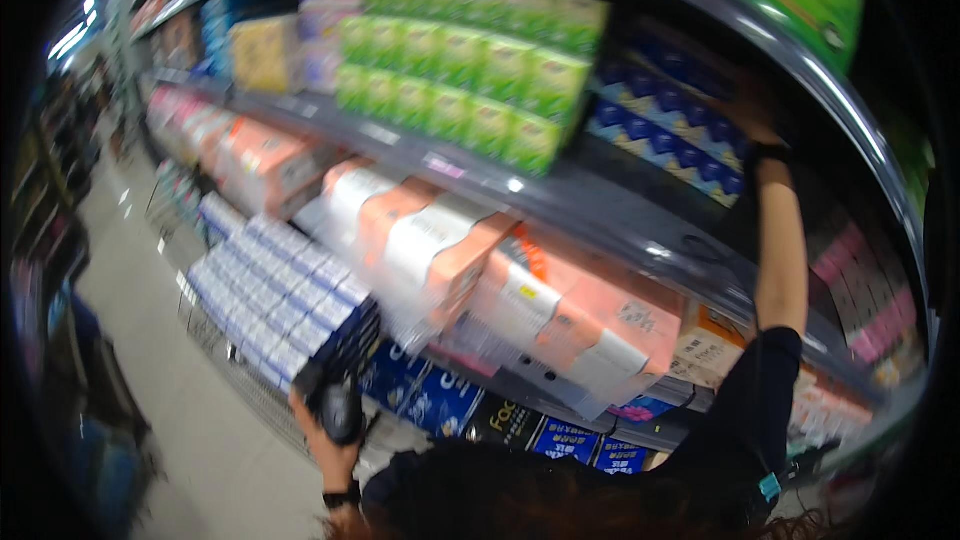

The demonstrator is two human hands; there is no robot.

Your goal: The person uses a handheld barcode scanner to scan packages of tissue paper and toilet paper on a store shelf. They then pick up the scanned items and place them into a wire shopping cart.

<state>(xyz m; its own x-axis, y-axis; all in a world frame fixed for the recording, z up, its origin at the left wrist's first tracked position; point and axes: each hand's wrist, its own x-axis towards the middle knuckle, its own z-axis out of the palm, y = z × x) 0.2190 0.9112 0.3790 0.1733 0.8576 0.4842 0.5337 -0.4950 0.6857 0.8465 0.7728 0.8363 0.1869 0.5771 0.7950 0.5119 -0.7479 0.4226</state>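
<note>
At the lower left, my left hand [322,441] is wrapped around a black handheld device [342,409], possibly a scanner. Right beside it is a block of small white-and-blue packs [277,289] bundled in rows. My right arm stretches into a shelf bay at the upper right. Deep in its shadow, my right hand [750,109] is at stacked blue packs [660,120]; blur and darkness hide its fingers and whether it grips one. Both wrists carry black bands.
Green packs [465,75] stand stacked on the upper shelf [592,199]. Below, large peach-and-white tissue packs [570,300] jut past the shelf edge. Blue cartons [427,390] line the bottom. A curved metal shelf edge [757,26] passes above my right hand. A tiled aisle floor [180,405] runs along the left.
</note>
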